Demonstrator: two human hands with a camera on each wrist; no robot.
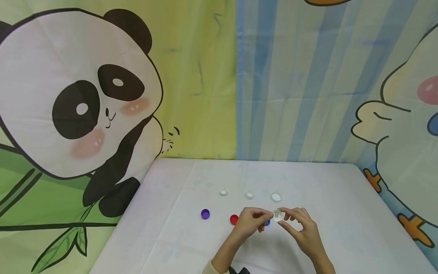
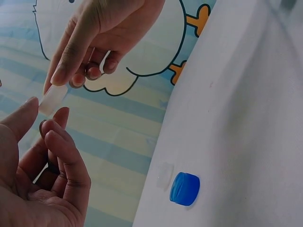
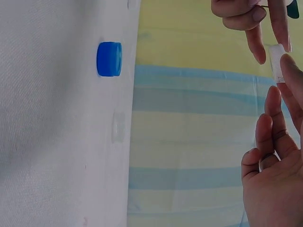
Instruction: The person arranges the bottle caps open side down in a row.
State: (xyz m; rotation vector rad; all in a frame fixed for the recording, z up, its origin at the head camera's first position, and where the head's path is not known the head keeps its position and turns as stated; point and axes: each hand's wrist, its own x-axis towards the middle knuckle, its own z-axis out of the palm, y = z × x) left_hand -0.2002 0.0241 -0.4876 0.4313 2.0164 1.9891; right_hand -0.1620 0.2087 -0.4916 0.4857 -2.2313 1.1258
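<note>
Above the table, both hands meet at a whitish translucent bottle cap (image 1: 277, 215), seen edge-on in the left wrist view. My left hand (image 1: 251, 222) pinches its left side between thumb and index finger. From the other side my right hand (image 1: 305, 231) grips the cap's edge with thumb and fingertips; its ribbed side shows in the right wrist view. Just behind the left fingers, a blue bottle cap (image 1: 268, 222) is partly hidden; it stands out fully in the left wrist view. A red cap (image 1: 234, 219) lies close to the left hand.
Farther left on the white table (image 1: 342, 198) lies a purple cap (image 1: 205, 214). Three pale caps form a back row: one left (image 1: 223, 192), one central (image 1: 249, 195) and one right (image 1: 275, 197). Behind the table hangs a printed curtain (image 1: 198, 76) with a panda.
</note>
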